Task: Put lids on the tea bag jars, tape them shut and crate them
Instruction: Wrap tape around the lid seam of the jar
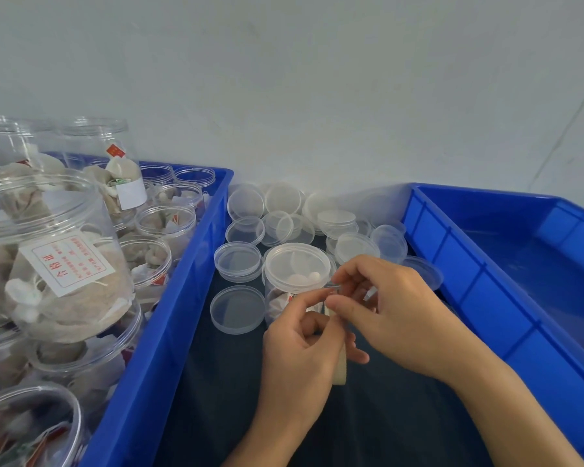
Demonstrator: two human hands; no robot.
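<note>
A small clear jar of tea bags (pixel 292 281) stands on the dark table with a clear lid (pixel 297 264) on top. Just in front of it my left hand (pixel 297 345) holds a roll of clear tape (pixel 338 362), which is mostly hidden by the fingers. My right hand (pixel 388 308) pinches the loose end of the tape (pixel 336 287) beside the jar's lid. Several loose clear lids (pixel 238 310) lie around and behind the jar.
A blue crate (pixel 169 332) on the left is packed with open jars of tea bags (pixel 58 264). On the right stands another blue crate (pixel 486 298) with nothing visible inside. A grey wall closes off the back.
</note>
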